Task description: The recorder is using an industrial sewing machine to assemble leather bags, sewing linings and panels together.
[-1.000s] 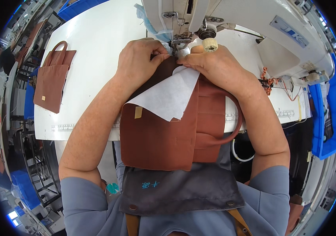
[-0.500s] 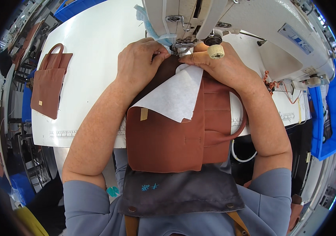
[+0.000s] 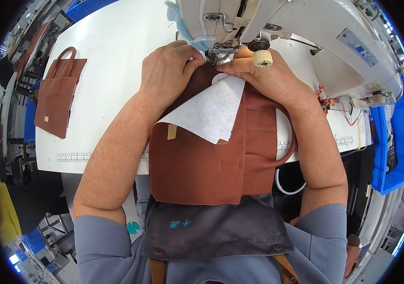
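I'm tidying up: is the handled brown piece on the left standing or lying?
Lying: the brown piece rests broad face up on the white table, handle outstretched.

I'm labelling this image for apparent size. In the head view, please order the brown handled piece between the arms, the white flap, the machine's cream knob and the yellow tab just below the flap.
1. Brown handled piece
2. White flap
3. Cream knob
4. Yellow tab
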A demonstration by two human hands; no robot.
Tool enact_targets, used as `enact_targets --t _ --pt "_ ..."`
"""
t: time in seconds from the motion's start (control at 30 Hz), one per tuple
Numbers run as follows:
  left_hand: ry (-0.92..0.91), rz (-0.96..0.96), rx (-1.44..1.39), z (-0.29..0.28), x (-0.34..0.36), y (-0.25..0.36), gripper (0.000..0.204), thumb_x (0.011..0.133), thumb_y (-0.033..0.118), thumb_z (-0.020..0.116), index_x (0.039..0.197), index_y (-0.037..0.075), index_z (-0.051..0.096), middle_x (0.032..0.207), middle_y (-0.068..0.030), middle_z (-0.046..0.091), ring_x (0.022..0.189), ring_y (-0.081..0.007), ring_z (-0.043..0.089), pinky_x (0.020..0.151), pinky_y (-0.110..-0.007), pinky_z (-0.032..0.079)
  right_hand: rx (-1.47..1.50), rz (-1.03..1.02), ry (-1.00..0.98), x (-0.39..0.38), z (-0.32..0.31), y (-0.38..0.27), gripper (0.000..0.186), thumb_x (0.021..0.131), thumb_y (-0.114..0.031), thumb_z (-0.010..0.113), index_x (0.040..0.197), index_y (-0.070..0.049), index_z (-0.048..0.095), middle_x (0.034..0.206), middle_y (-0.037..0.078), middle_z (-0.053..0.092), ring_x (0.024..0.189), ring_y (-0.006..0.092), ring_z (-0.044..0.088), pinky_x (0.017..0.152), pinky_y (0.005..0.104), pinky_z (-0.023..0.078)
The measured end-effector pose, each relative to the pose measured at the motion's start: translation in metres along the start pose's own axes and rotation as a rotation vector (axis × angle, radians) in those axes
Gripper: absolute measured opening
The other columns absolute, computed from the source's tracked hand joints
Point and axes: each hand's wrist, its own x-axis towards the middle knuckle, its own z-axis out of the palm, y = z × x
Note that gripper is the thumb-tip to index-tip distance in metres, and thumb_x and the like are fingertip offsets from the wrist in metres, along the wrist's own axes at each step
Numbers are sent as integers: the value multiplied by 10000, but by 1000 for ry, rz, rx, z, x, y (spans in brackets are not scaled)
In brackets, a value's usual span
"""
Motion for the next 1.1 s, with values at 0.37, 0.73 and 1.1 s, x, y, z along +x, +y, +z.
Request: enact_targets --t 0.37,0.73,1.1 --pt "42 56 55 6 3 -6 143 909 210 715 904 82 777 915 -45 729 803 -264 706 719 -384 551 97 101 -15 -3 -6 -1 260 960 -316 679 983 -64 736 810 181 681 756 382 663 671 457 528" --pt "111 106 79 9 4 -13 127 911 191 712 903 74 760 912 -44 719 785 -263 704 692 -379 552 80 161 -12 -3 -3 2 250 965 -298 675 964 -50 710 796 181 677 752 389 665 659 464 527" --pt "398 293 71 -8 13 -30 111 811 167 797 885 86 781 905 -70 710 807 -274 671 670 -381 553 66 117 -14 -2 -14 -6 180 916 -198 667 978 -39 723 810 186 682 773 379 677 701 460 549"
